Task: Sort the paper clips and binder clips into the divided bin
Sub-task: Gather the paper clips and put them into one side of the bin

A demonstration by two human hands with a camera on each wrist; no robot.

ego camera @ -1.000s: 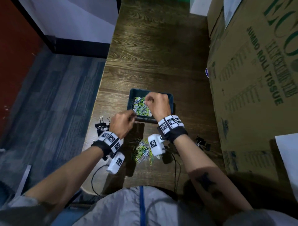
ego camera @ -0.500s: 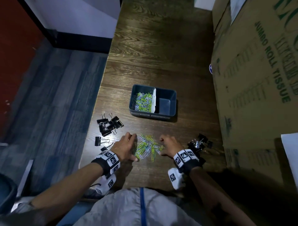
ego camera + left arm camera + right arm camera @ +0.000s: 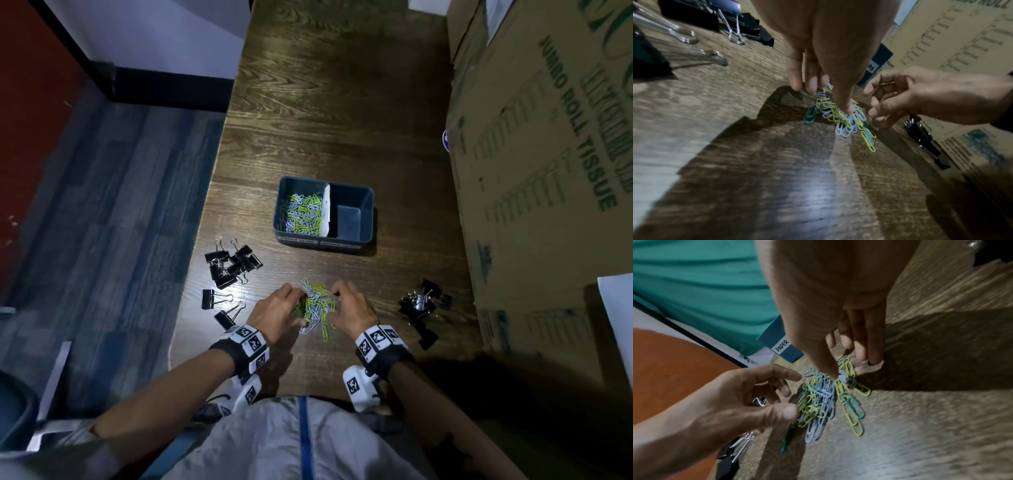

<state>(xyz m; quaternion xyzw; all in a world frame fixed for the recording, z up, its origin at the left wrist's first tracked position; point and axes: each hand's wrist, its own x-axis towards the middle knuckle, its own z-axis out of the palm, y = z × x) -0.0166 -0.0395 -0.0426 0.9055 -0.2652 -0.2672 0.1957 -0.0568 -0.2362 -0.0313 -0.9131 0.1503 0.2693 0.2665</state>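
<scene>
A: We see both hands down at the loose paper clips (image 3: 317,308) on the bench (image 3: 342,120), near its front edge. L hand (image 3: 279,310) flanks the heap on one side, R hand (image 3: 352,310) on the other.

B: Grip state? From the L wrist cam, L fingers (image 3: 797,78) reach straight down w/ the thumb tip pressing onto the heap — nothing pinched, hand open. R fingers (image 3: 873,345) likewise extended, thumb touching the clips; open too, as far as we can tell.

A: The divided bin (image 3: 366,202) sits farther back, mid-bench. Its L compartment holds sorted clips (image 3: 303,214), green, yellow & pale blue; a white divider (image 3: 326,209) splits it from the R compartment.

B: Labels on the front wall; we read "PAPER" in the R wrist view.

A: Black binder clips in two lots: one cluster (image 3: 233,263) left of the hands, w/ two strays nearer the edge, another cluster (image 3: 423,303) right of the hands. A cardboard box (image 3: 548,171) marked "JUMBO ROLL TISSUE" runs along the bench's R side.
</scene>
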